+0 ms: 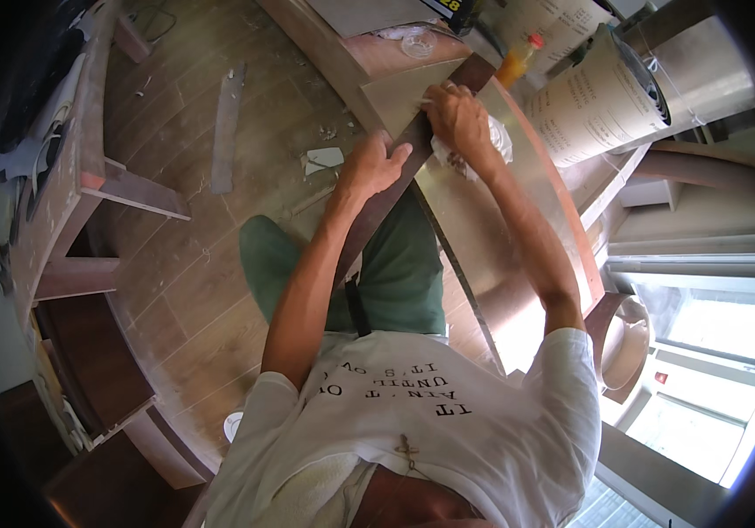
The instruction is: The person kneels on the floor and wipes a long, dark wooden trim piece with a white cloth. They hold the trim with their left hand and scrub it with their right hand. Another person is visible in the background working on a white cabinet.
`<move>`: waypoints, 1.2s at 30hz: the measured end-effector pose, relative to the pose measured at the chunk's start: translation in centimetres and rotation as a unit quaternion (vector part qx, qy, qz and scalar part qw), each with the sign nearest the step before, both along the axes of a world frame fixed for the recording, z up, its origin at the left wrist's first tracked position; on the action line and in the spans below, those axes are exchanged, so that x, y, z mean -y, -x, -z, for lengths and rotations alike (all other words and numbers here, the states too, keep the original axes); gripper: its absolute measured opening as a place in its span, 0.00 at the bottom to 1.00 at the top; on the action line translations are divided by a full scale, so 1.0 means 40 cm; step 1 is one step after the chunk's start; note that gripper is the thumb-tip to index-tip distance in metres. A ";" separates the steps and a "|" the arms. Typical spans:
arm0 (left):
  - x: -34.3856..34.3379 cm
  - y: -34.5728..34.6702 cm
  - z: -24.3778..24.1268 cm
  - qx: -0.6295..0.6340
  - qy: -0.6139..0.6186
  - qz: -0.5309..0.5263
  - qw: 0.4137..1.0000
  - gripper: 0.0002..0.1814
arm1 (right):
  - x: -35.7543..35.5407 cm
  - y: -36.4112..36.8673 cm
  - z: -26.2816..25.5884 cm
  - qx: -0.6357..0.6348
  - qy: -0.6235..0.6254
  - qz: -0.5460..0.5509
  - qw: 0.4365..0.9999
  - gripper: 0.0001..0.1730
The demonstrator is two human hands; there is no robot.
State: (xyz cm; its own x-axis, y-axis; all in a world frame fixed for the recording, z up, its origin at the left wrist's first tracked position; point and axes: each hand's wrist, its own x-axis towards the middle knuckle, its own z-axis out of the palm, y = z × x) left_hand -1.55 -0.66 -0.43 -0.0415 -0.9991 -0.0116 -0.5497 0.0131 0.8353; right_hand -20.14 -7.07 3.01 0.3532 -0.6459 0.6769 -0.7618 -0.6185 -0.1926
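Observation:
A long dark brown board (381, 214) runs slantwise from between my legs up over the corner of a workbench. My left hand (374, 165) grips its left edge, with the thumb lying on top. Farther up, my right hand (458, 119) rests on the board with bent fingers; a small pale thing shows at its fingertips, too small to tell what it is. Beside the right wrist a crumpled white plastic bag or wrap (501, 140) lies on the bench's metal-like sheet (476, 224).
Large paper-wrapped rolls (589, 105) and a bottle of orange liquid (520, 59) stand beyond the bench. A clear dish (418, 43) sits near the board's far end. A flat strip (228, 132) and white scraps (323, 160) lie on the floor. Another worktable (90, 158) stands at left.

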 end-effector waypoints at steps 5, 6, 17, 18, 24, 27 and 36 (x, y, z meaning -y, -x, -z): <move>-0.007 0.000 0.011 0.001 0.010 0.001 1.000 0.25 | 0.006 0.005 0.027 -0.112 -0.112 -0.005 0.987 0.09; -0.005 0.000 0.008 0.005 -0.002 0.004 1.000 0.25 | 0.012 0.009 0.034 -0.079 -0.071 0.005 0.994 0.10; -0.008 -0.004 -0.015 0.000 -0.003 0.014 1.000 0.25 | 0.049 0.024 0.042 -0.066 0.007 0.004 0.998 0.07; -0.009 -0.002 -0.016 0.004 0.008 0.013 1.000 0.25 | 0.044 0.022 0.040 -0.065 -0.010 0.039 0.997 0.08; -0.008 0.002 0.001 -0.002 -0.020 -0.003 1.000 0.25 | 0.032 0.017 0.061 -0.128 -0.039 -0.011 0.991 0.12; -0.004 -0.003 0.006 -0.002 -0.004 0.013 1.000 0.25 | 0.046 0.029 0.079 -0.102 0.081 0.002 0.991 0.13; -0.005 0.003 -0.012 0.013 -0.041 0.004 0.999 0.27 | 0.048 0.035 0.107 -0.252 0.061 0.162 0.952 0.12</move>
